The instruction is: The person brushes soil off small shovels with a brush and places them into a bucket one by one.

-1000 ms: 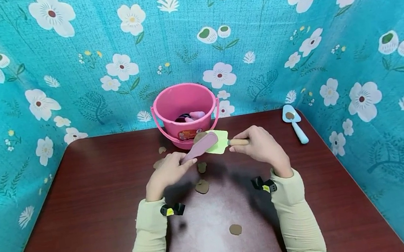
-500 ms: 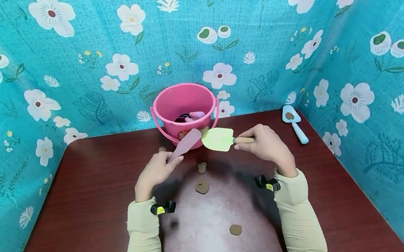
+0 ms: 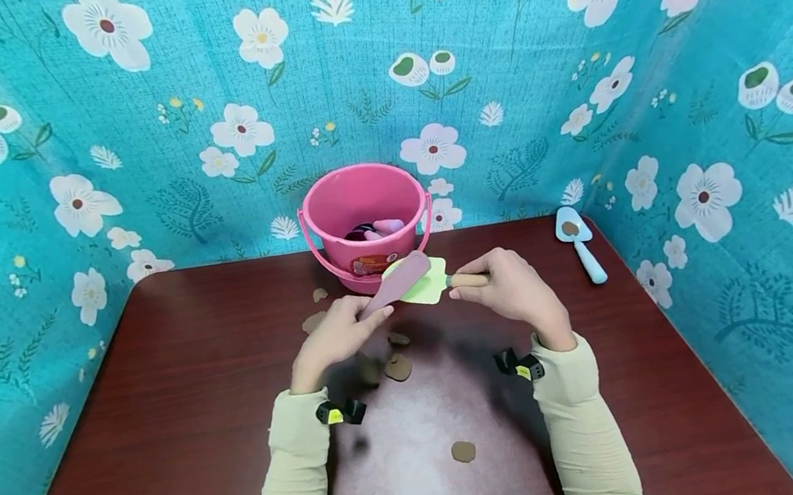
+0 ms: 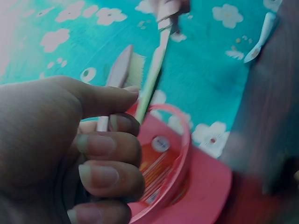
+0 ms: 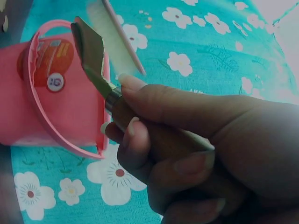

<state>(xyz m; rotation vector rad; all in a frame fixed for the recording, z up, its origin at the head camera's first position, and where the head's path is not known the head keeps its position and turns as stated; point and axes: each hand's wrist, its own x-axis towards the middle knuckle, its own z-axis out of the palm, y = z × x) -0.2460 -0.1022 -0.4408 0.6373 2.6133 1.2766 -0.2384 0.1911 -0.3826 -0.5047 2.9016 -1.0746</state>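
Observation:
My left hand (image 3: 333,339) grips a pink-backed brush (image 3: 402,278); its pale bristles face the trowel in the left wrist view. Wooden handle between its fingers, my right hand (image 3: 516,289) holds a small green trowel (image 3: 431,284) in front of the bucket. The brush head overlaps the trowel blade in the head view, and whether they touch I cannot tell. Below my left hand is a blurred brown piece (image 3: 368,369). Near it lie a flat brown lump (image 3: 398,368) and a smaller brown piece (image 3: 398,338).
A pink bucket (image 3: 364,210) with a handle stands at the back, with pink and dark items inside. A light blue trowel (image 3: 578,246) bearing a brown piece lies at the right. More brown pieces lie on the dark red table (image 3: 186,405), one brown disc (image 3: 463,451) nearer me.
The brush moves left, off the trowel, then back right over it. The brown piece seen at the blade a second ago no longer shows there; a blurred one appears below my left hand.

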